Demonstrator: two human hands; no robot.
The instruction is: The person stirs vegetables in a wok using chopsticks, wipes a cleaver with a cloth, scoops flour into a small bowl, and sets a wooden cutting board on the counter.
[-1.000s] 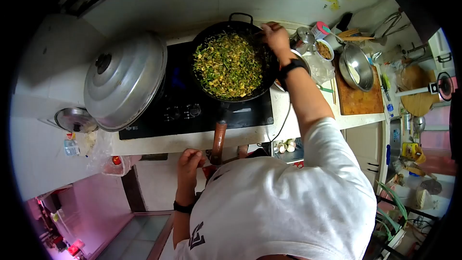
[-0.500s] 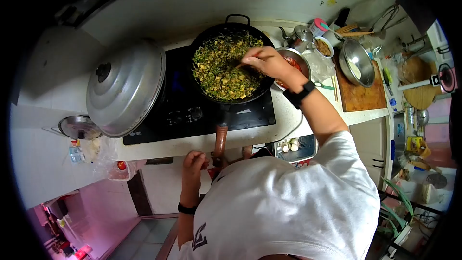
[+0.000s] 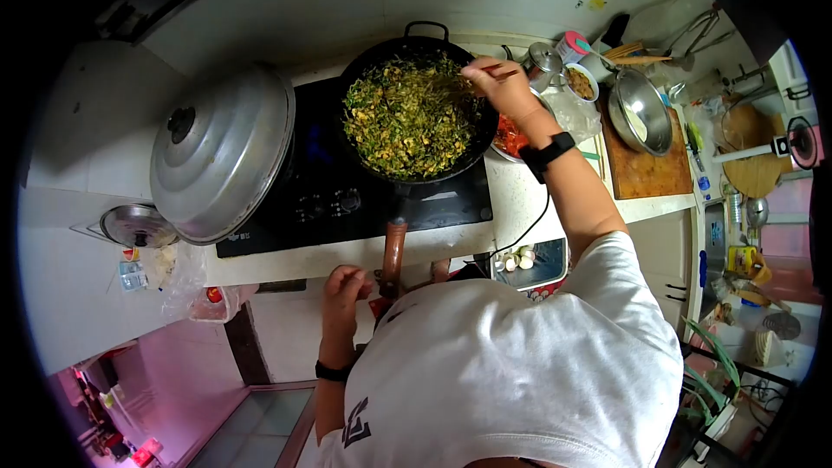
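My right hand [image 3: 510, 94] is closed on brown chopsticks [image 3: 501, 75] above the right rim of a black wok [image 3: 348, 156]. The chopsticks' lower ends are hard to make out against the food. Chopped greens mixed with yellow, egg-like bits [image 3: 399, 121] fill the wok, which sits on a black cooktop [image 3: 286, 221]. My left hand [image 3: 345, 288] hangs in front of the counter, fingers curled in and nothing visible in them. It is just left of the wok's brown wooden handle [image 3: 394, 247], apart from it.
A large domed metal lid [image 3: 230, 156] leans left of the wok. To the right are a bowl of red food [image 3: 510, 137], a metal kettle [image 3: 542, 61], a small bowl [image 3: 581, 82], and a steel bowl [image 3: 641, 113] on a wooden cutting board [image 3: 650, 175].
My right hand has lifted away from the middle of the food, up and to the right toward the wok's rim. My left hand stays nearly where it was, still curled.
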